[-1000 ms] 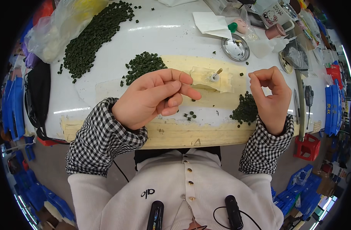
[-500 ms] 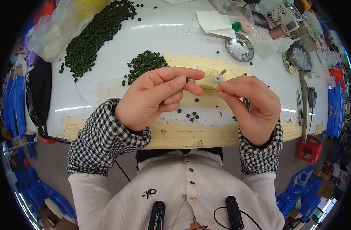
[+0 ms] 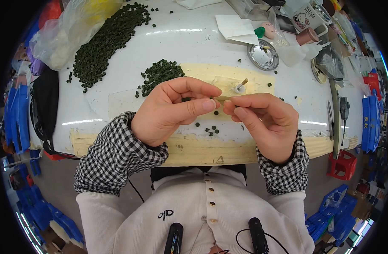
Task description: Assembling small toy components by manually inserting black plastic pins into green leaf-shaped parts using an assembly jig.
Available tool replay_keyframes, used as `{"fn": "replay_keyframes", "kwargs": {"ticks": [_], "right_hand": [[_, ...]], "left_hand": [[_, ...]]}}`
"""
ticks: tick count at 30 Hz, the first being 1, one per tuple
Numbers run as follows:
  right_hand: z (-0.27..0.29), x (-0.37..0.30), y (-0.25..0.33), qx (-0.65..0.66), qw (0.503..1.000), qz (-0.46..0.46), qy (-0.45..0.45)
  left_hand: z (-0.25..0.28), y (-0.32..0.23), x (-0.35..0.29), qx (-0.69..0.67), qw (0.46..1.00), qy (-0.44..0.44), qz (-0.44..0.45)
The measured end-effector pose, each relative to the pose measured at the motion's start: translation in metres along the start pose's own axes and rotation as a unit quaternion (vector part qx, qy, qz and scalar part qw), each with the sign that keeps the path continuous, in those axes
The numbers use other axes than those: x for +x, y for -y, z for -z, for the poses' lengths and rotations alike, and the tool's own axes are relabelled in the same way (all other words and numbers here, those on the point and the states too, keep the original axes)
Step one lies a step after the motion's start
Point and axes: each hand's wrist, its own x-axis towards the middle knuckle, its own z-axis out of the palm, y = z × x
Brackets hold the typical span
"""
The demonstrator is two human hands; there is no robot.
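My left hand (image 3: 170,111) and my right hand (image 3: 268,120) meet fingertip to fingertip above the near part of the table. Thumb and forefinger of each are brought together in a pinch. Whatever lies between them is too small and too covered to make out. Just beyond the fingertips stands a small white pot (image 3: 239,89) with a thin brown stick (image 3: 244,81) leaning out of it. A small heap of dark green pieces (image 3: 160,75) lies behind my left hand. Several loose green pieces (image 3: 213,129) are scattered below the fingertips.
A larger heap of green pieces (image 3: 105,44) spreads at the far left beside a clear plastic bag (image 3: 69,36). Toward the far right are white paper (image 3: 234,27), a round metal lid (image 3: 263,56), a mug (image 3: 306,19) and a pink spool (image 3: 308,36). Tweezers (image 3: 330,120) lie at right.
My right hand has moved left, away from the white pot, to my left hand's fingertips. My left thumb has shifted toward the right hand; a dark piece seen at those fingers earlier is now hidden.
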Motion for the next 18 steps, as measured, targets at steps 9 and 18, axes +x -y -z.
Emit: {"fn": "replay_keyframes", "kwargs": {"ticks": [9, 18], "right_hand": [[0.0047, 0.0009, -0.0006, 0.038, 0.998, -0.039, 0.037], [0.0039, 0.0030, -0.0033, 0.057, 0.997, -0.038, 0.023]], "left_hand": [[-0.0066, -0.0002, -0.0027, 0.087, 0.994, -0.065, -0.031], [-0.0012, 0.0013, -0.0018, 0.026, 0.999, -0.035, -0.016]]}}
